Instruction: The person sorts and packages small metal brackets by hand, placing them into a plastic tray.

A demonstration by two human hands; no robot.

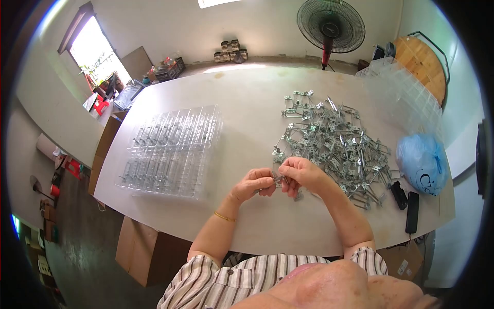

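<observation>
My left hand [257, 183] and my right hand [302, 174] meet above the near middle of the table. Both are closed, fingertips pinching a small silver metal bracket [278, 181] between them; my fingers cover much of it. Just beyond and to the right of my right hand spreads a loose, tangled pile of similar metal brackets [334, 141] with bent rods. To the left, apart from my left hand, lies a clear plastic compartment tray [210, 154], seemingly stacked, with metal brackets laid in rows in its slots.
More clear plastic trays [399, 92] stand at the back right of the white table [247, 98]. Along the right side are a blue plastic bag [423, 165], a black object [398, 195] and a black flat device [411, 212]. A fan [331, 26] stands behind the table.
</observation>
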